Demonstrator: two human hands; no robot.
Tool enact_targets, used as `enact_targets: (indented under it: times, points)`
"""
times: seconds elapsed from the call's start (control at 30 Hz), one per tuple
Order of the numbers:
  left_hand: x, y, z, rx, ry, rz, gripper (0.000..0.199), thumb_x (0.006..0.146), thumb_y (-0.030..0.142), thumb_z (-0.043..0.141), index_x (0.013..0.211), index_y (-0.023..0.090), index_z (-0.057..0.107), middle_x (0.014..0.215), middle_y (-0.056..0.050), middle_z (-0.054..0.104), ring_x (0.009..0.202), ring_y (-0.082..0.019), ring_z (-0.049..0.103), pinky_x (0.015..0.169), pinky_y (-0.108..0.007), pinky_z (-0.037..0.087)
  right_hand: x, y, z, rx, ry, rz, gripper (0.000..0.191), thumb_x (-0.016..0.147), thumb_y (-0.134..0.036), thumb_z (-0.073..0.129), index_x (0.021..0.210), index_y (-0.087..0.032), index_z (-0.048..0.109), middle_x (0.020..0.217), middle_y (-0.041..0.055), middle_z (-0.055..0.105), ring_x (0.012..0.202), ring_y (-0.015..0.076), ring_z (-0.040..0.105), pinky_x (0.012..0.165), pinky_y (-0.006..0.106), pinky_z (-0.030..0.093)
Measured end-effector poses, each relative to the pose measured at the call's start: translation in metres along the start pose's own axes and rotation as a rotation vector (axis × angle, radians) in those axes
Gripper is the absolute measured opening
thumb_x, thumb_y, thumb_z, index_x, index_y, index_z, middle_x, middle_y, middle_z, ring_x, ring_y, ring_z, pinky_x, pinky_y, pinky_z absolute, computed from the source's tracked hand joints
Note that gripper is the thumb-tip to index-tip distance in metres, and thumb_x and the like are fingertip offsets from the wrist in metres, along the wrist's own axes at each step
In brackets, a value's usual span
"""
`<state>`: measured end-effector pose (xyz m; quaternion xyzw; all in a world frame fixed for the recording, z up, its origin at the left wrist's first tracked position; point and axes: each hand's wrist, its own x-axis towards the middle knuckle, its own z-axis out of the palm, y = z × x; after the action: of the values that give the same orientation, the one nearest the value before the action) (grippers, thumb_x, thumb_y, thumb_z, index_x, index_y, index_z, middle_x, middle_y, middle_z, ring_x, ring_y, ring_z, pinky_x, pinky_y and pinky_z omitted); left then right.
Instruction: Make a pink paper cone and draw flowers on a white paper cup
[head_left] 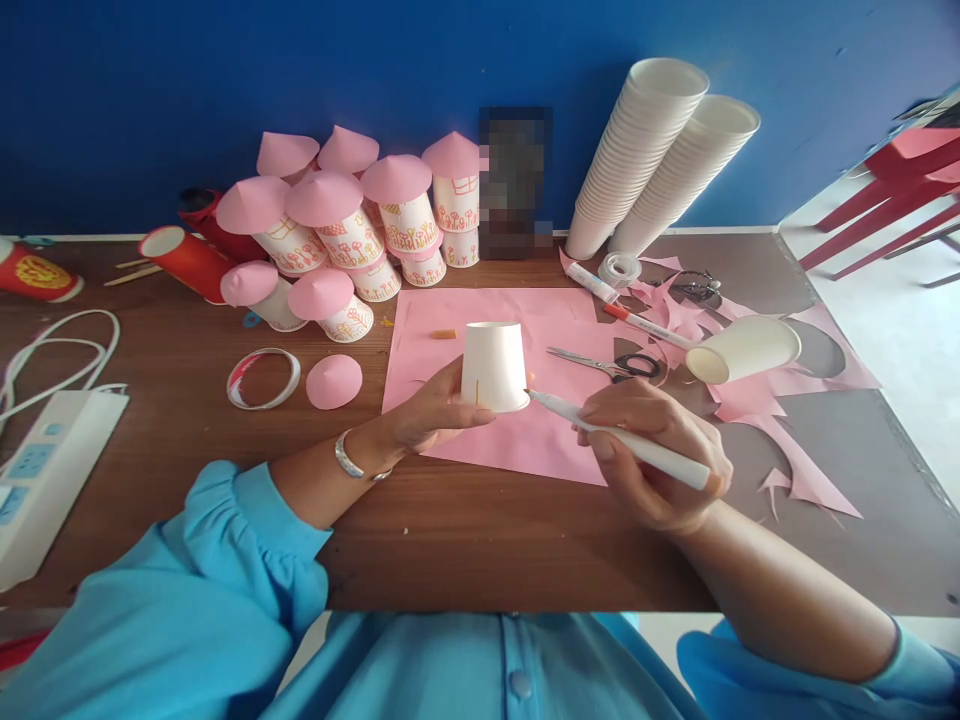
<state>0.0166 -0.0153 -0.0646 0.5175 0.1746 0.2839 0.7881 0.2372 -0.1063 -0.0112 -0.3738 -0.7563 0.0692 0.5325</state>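
My left hand (433,408) grips a white paper cup (493,365), held upside down with its wide rim at the bottom. A short brown-yellow line is drawn low on the cup's side. In my right hand (652,450) is a white marker pen (637,447) with an orange-brown end, its tip at the cup's lower right edge. Beneath the cup spreads a pink paper sheet (555,455). On that sheet lies a small orange-brown pen cap (443,334). Scissors (600,364) with black handles rest just behind my right hand.
Several decorated cups with pink cone tops (324,200) stand back left. Stacked white cups (637,150) lean on the blue wall. Pink scraps (806,470), another white cup (750,348) and an orange-capped marker (649,326) lie right. A tape roll (263,379) and power strip (64,470) lie left.
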Motion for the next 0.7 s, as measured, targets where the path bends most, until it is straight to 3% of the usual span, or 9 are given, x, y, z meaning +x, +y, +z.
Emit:
enact_targets:
  times: [0.13, 0.43, 0.7]
  points:
    - [-0.0013, 0.0028, 0.001, 0.031, -0.008, -0.03, 0.052, 0.077, 0.033, 0.081, 0.126, 0.019, 0.067, 0.128, -0.014, 0.07, 0.123, -0.033, 0.063, 0.107, -0.05, 0.047, -0.0015, -0.0014, 0.0018, -0.03, -0.003, -0.011, 0.016, 0.086, -0.005, 0.062, 0.098, -0.016, 0.064, 0.076, 0.0054, 0.07, 0.066, 0.0179, 0.07, 0.054, 0.028, 0.056]
    - [-0.0013, 0.0022, -0.0028, 0.047, -0.059, -0.044, 0.054, 0.077, 0.034, 0.08, 0.127, 0.019, 0.065, 0.13, -0.016, 0.068, 0.124, -0.035, 0.062, 0.106, -0.051, 0.047, -0.0029, -0.003, 0.0008, -0.069, -0.06, -0.01, 0.019, 0.09, -0.008, 0.063, 0.106, -0.019, 0.064, 0.078, 0.0052, 0.072, 0.069, 0.0186, 0.072, 0.056, 0.029, 0.059]
    - [-0.0026, 0.0014, -0.0028, 0.035, -0.035, -0.073, 0.065, 0.076, 0.033, 0.082, 0.136, 0.021, 0.061, 0.135, -0.016, 0.067, 0.129, -0.036, 0.06, 0.11, -0.053, 0.046, -0.002, -0.0034, 0.0012, -0.07, -0.058, -0.016, 0.021, 0.089, -0.009, 0.065, 0.108, -0.019, 0.065, 0.079, 0.0053, 0.073, 0.069, 0.0193, 0.073, 0.056, 0.029, 0.059]
